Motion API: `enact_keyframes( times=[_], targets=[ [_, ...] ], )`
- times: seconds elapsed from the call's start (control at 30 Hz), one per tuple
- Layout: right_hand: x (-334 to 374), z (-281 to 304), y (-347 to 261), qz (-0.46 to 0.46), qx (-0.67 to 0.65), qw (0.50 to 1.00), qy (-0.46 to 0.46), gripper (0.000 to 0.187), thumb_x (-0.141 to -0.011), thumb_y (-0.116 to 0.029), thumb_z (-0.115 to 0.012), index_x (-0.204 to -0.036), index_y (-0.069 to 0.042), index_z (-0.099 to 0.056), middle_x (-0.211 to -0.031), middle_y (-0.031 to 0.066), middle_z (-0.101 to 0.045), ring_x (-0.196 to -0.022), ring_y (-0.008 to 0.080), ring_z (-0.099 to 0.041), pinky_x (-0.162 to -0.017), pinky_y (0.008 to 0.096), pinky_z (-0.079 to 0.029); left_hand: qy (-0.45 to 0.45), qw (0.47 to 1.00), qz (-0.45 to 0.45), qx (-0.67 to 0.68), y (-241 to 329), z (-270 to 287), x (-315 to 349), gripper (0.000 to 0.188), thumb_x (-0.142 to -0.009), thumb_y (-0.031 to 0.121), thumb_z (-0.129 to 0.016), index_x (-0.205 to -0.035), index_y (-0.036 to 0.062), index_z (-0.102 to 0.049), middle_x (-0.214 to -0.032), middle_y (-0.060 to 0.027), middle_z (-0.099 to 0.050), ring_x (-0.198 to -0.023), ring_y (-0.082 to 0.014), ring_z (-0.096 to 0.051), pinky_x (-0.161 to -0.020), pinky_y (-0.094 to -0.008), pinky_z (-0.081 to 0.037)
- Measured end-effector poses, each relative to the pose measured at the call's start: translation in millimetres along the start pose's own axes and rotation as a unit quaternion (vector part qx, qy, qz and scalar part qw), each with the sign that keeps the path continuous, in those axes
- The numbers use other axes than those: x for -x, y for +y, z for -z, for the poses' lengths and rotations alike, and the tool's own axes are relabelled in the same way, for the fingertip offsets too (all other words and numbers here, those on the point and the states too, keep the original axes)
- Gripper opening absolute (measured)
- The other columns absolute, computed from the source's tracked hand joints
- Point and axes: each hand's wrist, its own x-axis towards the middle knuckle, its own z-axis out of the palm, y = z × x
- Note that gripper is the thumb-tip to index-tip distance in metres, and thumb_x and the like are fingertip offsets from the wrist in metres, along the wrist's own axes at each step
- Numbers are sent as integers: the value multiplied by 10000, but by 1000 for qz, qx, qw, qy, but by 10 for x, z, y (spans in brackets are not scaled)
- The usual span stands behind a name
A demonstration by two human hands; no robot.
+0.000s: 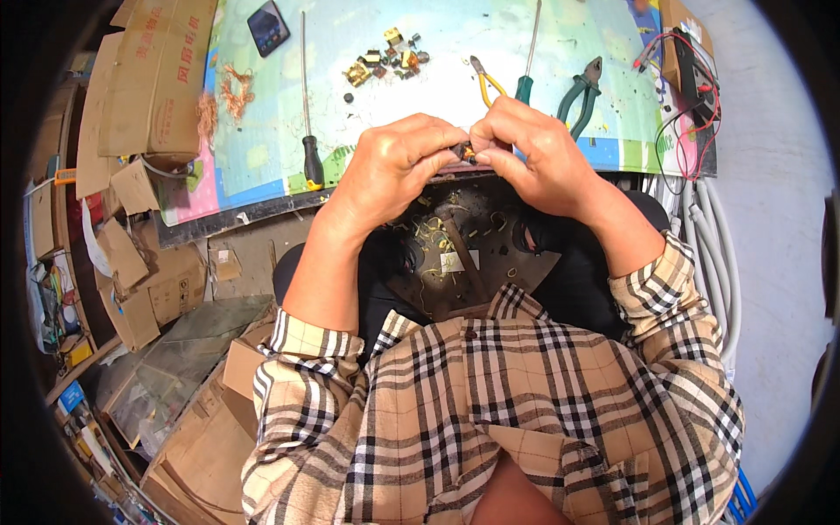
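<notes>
Near the table's front edge, my left hand (394,162) and my right hand (535,153) meet with their fingertips pinched. Between them is a small dark component (465,152) with orange bits, mostly hidden by the fingers. Just beyond my right hand lie yellow-handled cutters (486,84), a screwdriver with a green handle (524,87) and green-handled pliers (579,98). To the left of my left hand is a long screwdriver with a black handle (311,162). Farther back sits a loose pile of small black and yellow coil components (385,61).
Copper wire tangles (234,92) and a phone (268,28) lie on the table's left side, by a cardboard box (162,79). A dark meter (697,86) with red and black leads is at the right edge. Wire scraps (435,236) lie below, between my legs.
</notes>
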Motion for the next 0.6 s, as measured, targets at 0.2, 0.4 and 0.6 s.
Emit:
enact_keyframes(
  times=[0.2, 0.4, 0.6],
  targets=[
    [35, 24, 12, -13, -44, 999, -12, 106, -838, -45, -649, -915, -22, -579, -834, 97, -558, -750, 259, -575, -668, 345, -460, 3, 1000, -4, 4, -58, 5, 25, 212, -805, 37, -729, -1015, 21, -708, -873, -111, -693, -774, -254, -673, -681, -323, -532],
    [85, 27, 26, -44, -77, 996, -2, 96, -854, -52, -635, -931, -17, -591, -811, 71, -544, -732, 192, -551, -668, 310, -450, -52, 988, 94, 114, -76, 19, 44, 210, -820, 44, -731, -1012, -33, -695, -813, -77, -677, -694, -151, -622, -632, -278, -507],
    [26, -42, 11, -186, -195, 963, 26, 115, -905, -92, -624, -946, 4, -576, -757, 44, -566, -652, 119, -558, -614, 264, -459, -83, 924, 231, 294, -109, 1, -3, 179, -892, 74, -678, -1039, -27, -693, -774, -13, -652, -659, -65, -573, -610, -231, -493]
  ],
)
